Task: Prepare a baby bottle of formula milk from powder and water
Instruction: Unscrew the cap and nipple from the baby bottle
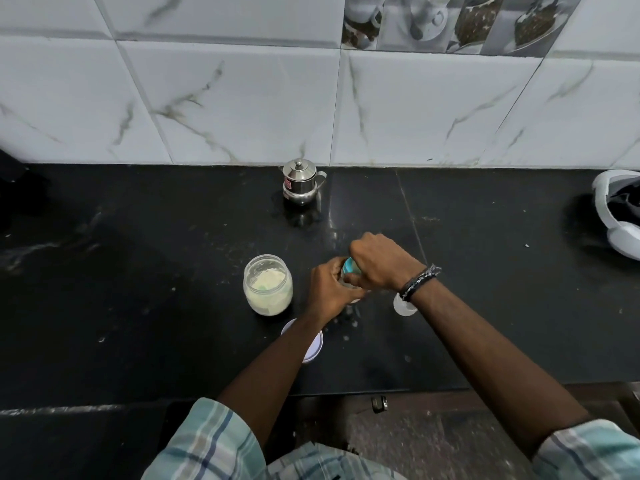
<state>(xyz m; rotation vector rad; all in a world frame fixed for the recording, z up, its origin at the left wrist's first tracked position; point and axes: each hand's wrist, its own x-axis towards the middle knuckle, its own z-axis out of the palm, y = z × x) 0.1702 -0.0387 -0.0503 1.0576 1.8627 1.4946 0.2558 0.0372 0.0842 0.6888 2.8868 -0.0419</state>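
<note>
The baby bottle (347, 271) stands on the black counter (138, 271), mostly hidden by both hands; only a bit of its blue collar shows. My left hand (329, 289) grips the bottle's body from the left. My right hand (381, 261) is curled over its top, gripping the blue collar. An open clear jar of pale formula powder (267, 288) stands just left of the hands. The jar's white lid (313, 346) lies under my left forearm. A small clear cap (403, 304) lies under my right wrist.
A small steel pot with a lid (300, 185) stands at the back by the tiled wall. A white headset-like object (620, 216) lies at the counter's right edge. The counter's front edge runs below my forearms.
</note>
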